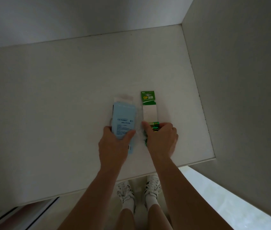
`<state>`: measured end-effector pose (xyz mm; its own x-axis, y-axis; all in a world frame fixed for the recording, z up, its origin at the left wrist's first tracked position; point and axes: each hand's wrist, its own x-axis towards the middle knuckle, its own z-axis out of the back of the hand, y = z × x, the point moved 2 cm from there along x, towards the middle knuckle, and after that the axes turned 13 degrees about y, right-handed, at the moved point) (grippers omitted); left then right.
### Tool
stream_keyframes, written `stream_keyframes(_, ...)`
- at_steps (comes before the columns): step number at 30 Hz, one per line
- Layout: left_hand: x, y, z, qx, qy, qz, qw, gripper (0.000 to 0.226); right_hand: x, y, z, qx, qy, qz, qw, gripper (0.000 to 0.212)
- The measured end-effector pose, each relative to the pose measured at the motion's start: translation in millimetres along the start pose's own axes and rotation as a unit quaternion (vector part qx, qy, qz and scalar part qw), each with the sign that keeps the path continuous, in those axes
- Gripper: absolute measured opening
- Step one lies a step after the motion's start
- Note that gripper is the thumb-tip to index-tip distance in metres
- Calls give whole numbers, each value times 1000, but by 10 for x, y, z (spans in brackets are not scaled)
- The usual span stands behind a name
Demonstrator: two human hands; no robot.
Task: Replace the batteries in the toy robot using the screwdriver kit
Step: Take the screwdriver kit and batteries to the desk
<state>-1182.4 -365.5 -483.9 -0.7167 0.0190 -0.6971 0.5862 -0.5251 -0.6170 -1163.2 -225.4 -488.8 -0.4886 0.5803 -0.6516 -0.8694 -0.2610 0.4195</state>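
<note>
The left grip [115, 143] curls round the blue box [123, 119], which looks stiff and light. The right grip [162, 140] pinches the battery pack [149, 110] at its heavy end. The card looks floppy, so hold there.

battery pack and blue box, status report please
Left hand grips light blue box. Right hand grips green battery pack at its battery end. Both over white table. Toy robot not in view.

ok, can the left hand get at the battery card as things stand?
Probably, but not freely. The battery card lies uncovered just beside the left hand. But that hand grips the blue box, and the right hand grips the batteries at the card's near end.
</note>
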Motion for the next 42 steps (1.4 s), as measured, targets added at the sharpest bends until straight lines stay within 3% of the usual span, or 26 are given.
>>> stream_keyframes(4,11,-71,-85,-209,84,25,974,41,-3,-31,20,2,4,13,1000,59)
stream_keyframes(7,22,-107,-167,-273,132,23,953,42,-23,-60,38,4,-15,41,999,54)
stream_keyframes(10,25,-127,-210,-285,146,22,947,35,-37,-63,58,6,-35,53,998,45)
stream_keyframes(14,15,-157,-253,-279,157,20,947,57,-5,-68,30,5,-36,34,999,37)
stream_keyframes(28,1,-92,-316,-275,136,22,951,62,113,-113,29,31,29,35,998,39)
stream_keyframes(33,-15,-76,-325,-280,131,20,951,62,118,-115,27,-9,52,63,997,41)
stream_keyframes(38,-29,-51,-339,-276,125,11,953,63,4,-133,49,-128,47,124,983,39)
stream_keyframes(42,-36,-38,-355,-286,125,6,950,62,9,-143,68,-123,61,156,978,30)
